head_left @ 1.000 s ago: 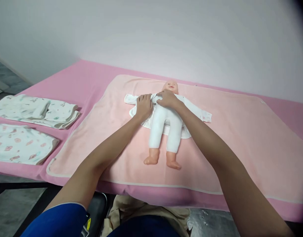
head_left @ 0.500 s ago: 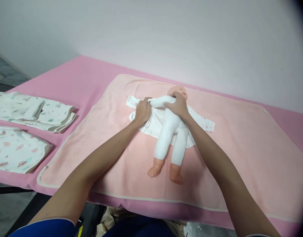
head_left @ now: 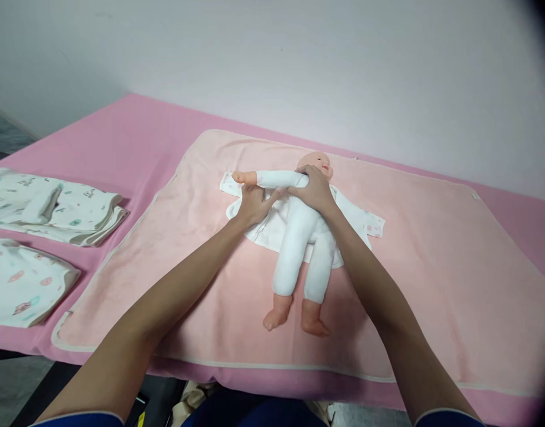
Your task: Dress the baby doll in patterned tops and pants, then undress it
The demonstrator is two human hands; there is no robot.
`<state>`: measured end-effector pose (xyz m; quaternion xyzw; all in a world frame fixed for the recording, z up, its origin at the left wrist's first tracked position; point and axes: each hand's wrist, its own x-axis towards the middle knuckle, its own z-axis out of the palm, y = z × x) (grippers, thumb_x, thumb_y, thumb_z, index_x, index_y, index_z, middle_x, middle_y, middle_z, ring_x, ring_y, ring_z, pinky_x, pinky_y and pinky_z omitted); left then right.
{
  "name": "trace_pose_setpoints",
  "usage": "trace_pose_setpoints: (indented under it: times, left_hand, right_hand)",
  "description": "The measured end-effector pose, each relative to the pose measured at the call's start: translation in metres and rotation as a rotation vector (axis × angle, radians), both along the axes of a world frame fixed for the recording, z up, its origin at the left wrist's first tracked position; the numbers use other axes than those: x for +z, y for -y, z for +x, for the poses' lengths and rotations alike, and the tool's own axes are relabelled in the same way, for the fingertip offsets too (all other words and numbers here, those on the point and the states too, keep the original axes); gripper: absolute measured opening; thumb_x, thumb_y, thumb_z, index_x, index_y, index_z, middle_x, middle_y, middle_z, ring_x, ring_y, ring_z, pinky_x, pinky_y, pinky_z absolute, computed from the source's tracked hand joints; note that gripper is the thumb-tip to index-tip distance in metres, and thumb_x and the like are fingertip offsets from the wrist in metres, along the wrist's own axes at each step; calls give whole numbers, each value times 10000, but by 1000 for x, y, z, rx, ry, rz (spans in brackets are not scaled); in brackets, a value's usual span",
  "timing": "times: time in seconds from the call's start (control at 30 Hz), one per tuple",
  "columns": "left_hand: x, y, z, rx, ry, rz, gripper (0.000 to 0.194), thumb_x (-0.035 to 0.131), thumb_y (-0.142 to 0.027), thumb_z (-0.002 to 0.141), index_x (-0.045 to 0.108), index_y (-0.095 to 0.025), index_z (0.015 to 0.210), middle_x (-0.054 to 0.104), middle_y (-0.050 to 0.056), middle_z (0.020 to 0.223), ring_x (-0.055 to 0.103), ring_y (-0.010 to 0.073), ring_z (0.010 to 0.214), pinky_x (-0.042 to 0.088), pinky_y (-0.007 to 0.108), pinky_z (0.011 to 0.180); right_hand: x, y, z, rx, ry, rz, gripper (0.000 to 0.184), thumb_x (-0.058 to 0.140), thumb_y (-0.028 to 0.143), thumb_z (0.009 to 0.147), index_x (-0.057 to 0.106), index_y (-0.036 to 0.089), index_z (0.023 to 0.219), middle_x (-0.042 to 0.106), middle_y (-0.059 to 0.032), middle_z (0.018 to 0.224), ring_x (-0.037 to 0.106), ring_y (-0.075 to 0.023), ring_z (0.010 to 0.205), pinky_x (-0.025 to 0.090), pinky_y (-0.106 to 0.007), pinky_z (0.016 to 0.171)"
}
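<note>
Dim, cool light — soft shadows, darkened corner

One doll (head_left: 298,228), two folded bundles (head_left: 25,284)

The doll (head_left: 299,231), flat on its back a second ago, now lies twisted, its head (head_left: 315,163) turned toward three o'clock. Its arm (head_left: 279,179), mostly hidden at first, stretches to nine o'clock. My left fingers (head_left: 252,193) no longer cover its bare hand (head_left: 244,177); they sit just below the wrist.
</note>
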<state>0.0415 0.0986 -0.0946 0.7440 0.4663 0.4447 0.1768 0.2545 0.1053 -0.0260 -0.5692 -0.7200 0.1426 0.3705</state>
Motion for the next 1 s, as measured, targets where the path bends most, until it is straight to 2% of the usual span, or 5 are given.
trace_pose_setpoints:
  times: [0.13,0.27,0.5,0.73,1.0]
  left_hand:
    - [-5,-4,-5,201,257,26,549,501,-686,1111,641,-213,1351,722,154,1350,681,319,1348,518,517,1199]
    - [17,6,-8,482,361,356,590,585,-554,1094,413,-276,1586,518,177,1649,495,340,1581,400,587,1313]
    - [90,41,95,-299,-485,234,351,621,-358,1034,691,-187,1332,716,164,1442,636,343,1365,493,504,1168]
    - [88,8,200,-268,-1011,13,502,776,-255,884,761,-113,1365,768,222,1394,611,389,1357,374,532,1220]
    - [71,1,167,-181,-772,124,544,784,-276,893,692,-52,1380,765,257,1323,634,397,1298,376,530,1147]
  right_hand:
    - [-1,17,21,-5,-94,94,358,728,358,893,670,235,1224,752,-119,1344,697,-304,1251,545,-491,1155]
    - [-9,54,56,-228,30,168,355,487,230,1013,600,230,1350,721,-135,1380,701,-286,1155,565,-470,1036]
    - [-2,74,84,-215,597,-39,388,563,138,928,634,180,1306,729,-191,1326,585,-396,1235,478,-491,991]
    - [7,53,107,-230,759,-248,292,663,195,910,657,167,1201,747,-203,1238,584,-392,1176,471,-443,856]
    - [-14,70,131,-270,718,-106,300,673,178,815,672,211,1112,741,-180,1102,578,-368,1060,527,-487,828]
